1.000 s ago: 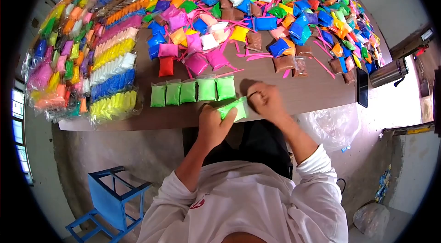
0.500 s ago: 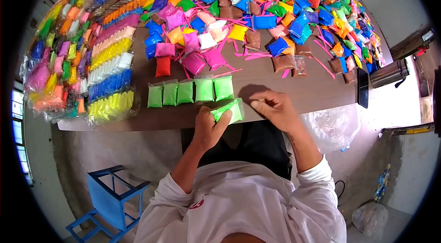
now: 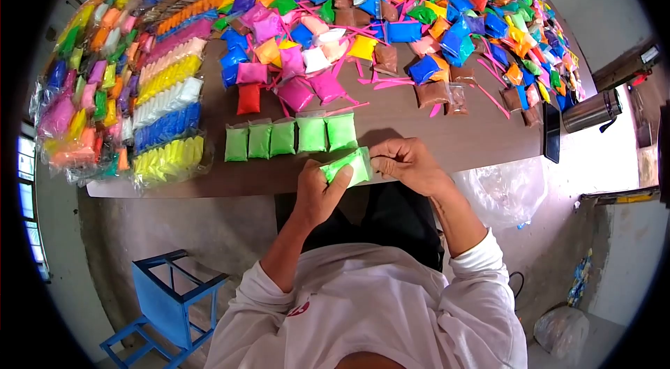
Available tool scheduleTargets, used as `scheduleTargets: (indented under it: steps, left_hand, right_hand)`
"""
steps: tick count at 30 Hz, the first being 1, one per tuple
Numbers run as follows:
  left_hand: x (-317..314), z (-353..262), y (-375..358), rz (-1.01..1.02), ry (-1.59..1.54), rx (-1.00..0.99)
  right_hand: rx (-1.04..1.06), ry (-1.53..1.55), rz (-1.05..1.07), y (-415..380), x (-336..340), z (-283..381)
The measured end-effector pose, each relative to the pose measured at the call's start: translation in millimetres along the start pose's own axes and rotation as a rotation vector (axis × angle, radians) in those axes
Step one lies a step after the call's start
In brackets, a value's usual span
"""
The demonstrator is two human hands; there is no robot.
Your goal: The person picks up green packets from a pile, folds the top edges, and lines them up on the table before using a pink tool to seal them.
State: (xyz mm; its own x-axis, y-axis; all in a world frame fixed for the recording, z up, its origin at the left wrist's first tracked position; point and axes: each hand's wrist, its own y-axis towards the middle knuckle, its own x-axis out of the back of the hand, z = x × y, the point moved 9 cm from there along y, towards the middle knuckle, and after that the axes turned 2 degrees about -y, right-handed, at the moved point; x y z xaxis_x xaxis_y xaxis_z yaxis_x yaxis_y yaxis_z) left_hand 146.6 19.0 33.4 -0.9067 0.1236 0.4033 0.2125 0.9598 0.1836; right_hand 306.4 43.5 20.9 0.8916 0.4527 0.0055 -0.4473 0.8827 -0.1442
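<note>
Across the brown table [image 3: 481, 140], loose coloured packets [image 3: 405, 33] were heaped beyond a row of five green packets [image 3: 283, 139], while just in front of it a sixth green packet [image 3: 358, 166] was clamped in the left hand [image 3: 317, 194], any edge pinch by the right hand [image 3: 417, 168] unclear.

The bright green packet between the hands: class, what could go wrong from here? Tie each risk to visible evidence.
The left hand grips the bright green packet by its filled part, so squeezing hard might push the contents towards the clear end, where the right hand is.

The packet is near the front edge of the table; a slip could drop it off.

The row of five green packets lies close by, so a knuckle might knock it crooked.
</note>
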Motion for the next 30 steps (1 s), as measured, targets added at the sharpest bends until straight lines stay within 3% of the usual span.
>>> scheduleTargets:
  steps: [8,14,20,30]
  left_hand:
    - [-0.3,2.9,-0.5,0.014,0.030,0.003]
    - [1.6,-4.2,0.7,-0.042,0.018,-0.043]
    - [2.1,4.7,-1.2,0.007,-0.001,0.038]
    - [0.2,6.9,-1.2,0.026,-0.029,0.054]
  right_hand:
    - [-0.120,-0.019,0.056,0.0,-6.2,-3.7]
    - [0.083,-0.102,0.024,1.9,-12.2,1.5]
    - [-0.057,0.047,0.122,2.8,-12.8,-2.2]
    - [0.014,0.055,0.164,6.1,-7.7,-9.0]
